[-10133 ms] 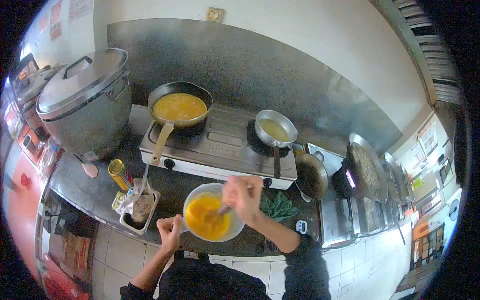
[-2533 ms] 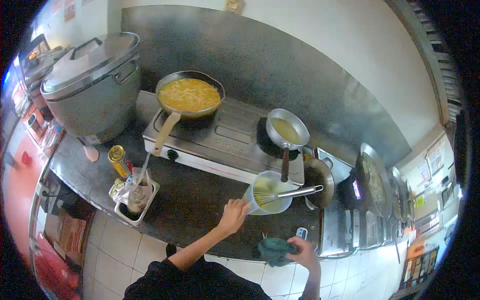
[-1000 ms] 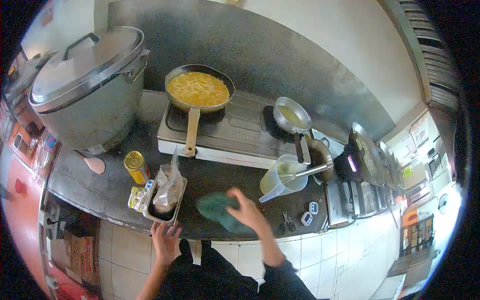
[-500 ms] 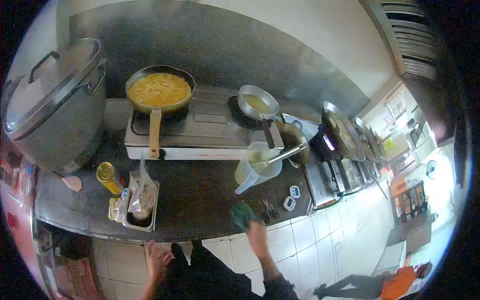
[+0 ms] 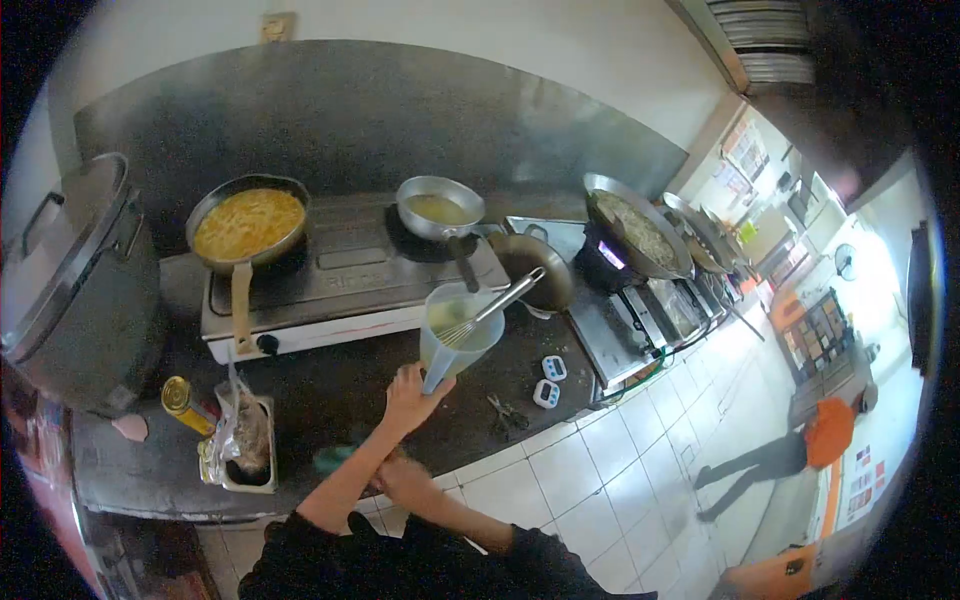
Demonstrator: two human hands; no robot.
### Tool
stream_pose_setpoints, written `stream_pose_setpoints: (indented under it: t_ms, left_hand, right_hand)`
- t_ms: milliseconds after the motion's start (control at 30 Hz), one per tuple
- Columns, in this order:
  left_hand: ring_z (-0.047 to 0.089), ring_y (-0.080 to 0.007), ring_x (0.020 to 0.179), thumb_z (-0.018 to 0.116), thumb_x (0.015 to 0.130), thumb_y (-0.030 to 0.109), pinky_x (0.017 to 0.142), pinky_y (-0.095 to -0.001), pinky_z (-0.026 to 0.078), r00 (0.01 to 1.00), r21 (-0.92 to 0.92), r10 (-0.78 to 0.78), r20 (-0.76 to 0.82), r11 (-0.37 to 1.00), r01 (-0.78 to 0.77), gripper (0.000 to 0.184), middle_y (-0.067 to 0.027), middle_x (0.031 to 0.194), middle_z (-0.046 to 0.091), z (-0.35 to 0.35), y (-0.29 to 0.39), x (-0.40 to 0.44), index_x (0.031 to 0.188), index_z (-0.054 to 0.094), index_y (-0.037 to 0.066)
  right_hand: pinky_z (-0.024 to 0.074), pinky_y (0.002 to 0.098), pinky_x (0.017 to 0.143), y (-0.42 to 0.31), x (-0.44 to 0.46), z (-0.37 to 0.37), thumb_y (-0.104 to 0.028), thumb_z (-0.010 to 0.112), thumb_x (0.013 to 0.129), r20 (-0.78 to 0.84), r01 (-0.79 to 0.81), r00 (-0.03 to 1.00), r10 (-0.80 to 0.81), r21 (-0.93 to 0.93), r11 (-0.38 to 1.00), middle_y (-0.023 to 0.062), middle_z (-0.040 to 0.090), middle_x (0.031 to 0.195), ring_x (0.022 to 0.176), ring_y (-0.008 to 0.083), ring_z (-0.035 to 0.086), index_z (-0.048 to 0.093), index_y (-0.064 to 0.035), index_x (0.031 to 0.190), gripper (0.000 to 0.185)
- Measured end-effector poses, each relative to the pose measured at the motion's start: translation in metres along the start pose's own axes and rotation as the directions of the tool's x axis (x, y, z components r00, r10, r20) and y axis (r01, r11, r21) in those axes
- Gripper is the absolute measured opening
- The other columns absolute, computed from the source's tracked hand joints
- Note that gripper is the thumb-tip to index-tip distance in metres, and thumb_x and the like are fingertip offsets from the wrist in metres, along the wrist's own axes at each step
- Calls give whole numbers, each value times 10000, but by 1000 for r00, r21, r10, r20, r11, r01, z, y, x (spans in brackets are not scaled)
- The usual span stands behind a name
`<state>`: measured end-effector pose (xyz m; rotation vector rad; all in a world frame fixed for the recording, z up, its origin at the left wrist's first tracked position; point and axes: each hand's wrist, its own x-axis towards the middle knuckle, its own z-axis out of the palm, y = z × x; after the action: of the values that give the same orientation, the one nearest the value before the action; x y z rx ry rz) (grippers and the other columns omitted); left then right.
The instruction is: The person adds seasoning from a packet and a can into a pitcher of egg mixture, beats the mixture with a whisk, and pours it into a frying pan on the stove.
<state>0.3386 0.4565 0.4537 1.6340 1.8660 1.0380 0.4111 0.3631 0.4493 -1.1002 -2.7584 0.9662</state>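
Observation:
My left hand [image 5: 412,398] grips the handle of a translucent plastic pitcher [image 5: 447,362]. A wire whisk [image 5: 510,300] leans inside it, in pale liquid. My left forearm crosses over my right hand [image 5: 388,474], which is low over the counter's front edge, blurred and partly covered. Just beyond it, a green cloth [image 5: 334,459] shows on the left side of that forearm, seemingly in the right hand's fingers. Behind the pitcher, a small pan [image 5: 440,207] with yellowish liquid stands on the gas stove [image 5: 355,277].
A frying pan [image 5: 248,225] of yellow egg-like food is on the stove's left burner. At left are a large lidded pot [image 5: 95,290], a yellow can [image 5: 187,404] and a metal tray [image 5: 262,484] holding a bag. Scissors [image 5: 508,415] and two timers [image 5: 550,380] lie right. A person in orange [image 5: 830,432] walks beyond.
My left hand has risen from below the counter edge to the pitcher's handle. My right hand and the cloth have swept left, under my left forearm. The view has shifted.

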Motion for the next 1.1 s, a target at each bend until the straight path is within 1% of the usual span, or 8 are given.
stream_pose_setpoints:
  t_ms: [33,167,400,500,700,833,967,1100]
  left_hand:
    - [503,-352,1004,610,821,414,863,-450,417,995,41,-68,74,997,66,586,-230,1064,498,16,-7,17,1148,444,-44]
    - [542,-275,853,512,907,325,773,-407,446,986,-728,81,144,684,50,398,-161,904,539,92,-80,69,1056,483,-43]
    - [400,-132,674,386,975,198,637,-275,375,995,-701,92,-42,707,-95,227,-41,736,444,40,-59,68,915,455,-9]
    - [367,-118,663,376,979,265,613,-268,357,999,-619,21,37,785,6,285,-12,731,413,18,-49,59,909,449,-2]
    - [356,-98,659,362,967,395,598,-261,342,992,-611,-123,22,784,111,400,11,730,396,0,-57,29,925,471,13]
    - [359,-94,663,349,966,420,611,-256,337,984,-629,-177,-14,767,129,396,10,728,383,8,-55,18,904,462,45]
    - [365,-95,676,352,969,405,641,-252,332,988,-607,-140,-64,792,73,378,6,742,392,16,-26,17,919,468,49]
    - [394,-115,731,376,970,366,697,-272,352,989,-637,-144,-24,765,96,339,-19,795,421,23,-34,18,960,460,38]
  right_hand:
    - [405,405,957,41,20,58,-105,560,809,-284,271,916,-283,-81,959,210,491,1154,1091,357,484,526,9,1108,321]
    - [377,394,1004,78,41,50,-62,537,809,-35,453,827,-561,-550,701,178,435,1246,1202,311,400,503,10,1166,366]
    - [434,442,930,157,20,-18,-74,531,812,-260,-164,964,55,-419,893,250,465,1198,1163,384,434,496,-14,1206,400]
    - [467,423,873,158,-10,-64,-151,567,810,-17,-256,961,275,-419,871,268,566,1040,1062,368,531,568,-5,1115,339]
    - [465,437,829,164,-71,-153,-323,691,723,32,-168,986,165,146,975,222,618,955,884,372,598,614,-5,1019,441]
    - [460,443,816,151,-35,-130,-249,656,760,-282,25,957,66,310,950,221,614,947,895,382,582,611,11,986,347]
    - [466,460,751,176,-47,-86,-163,624,762,-145,-35,989,40,38,999,208,609,910,842,380,591,609,5,935,241]
    - [460,439,774,214,-124,-120,-213,623,764,58,-162,987,152,242,957,213,606,918,855,380,576,613,-3,941,274]
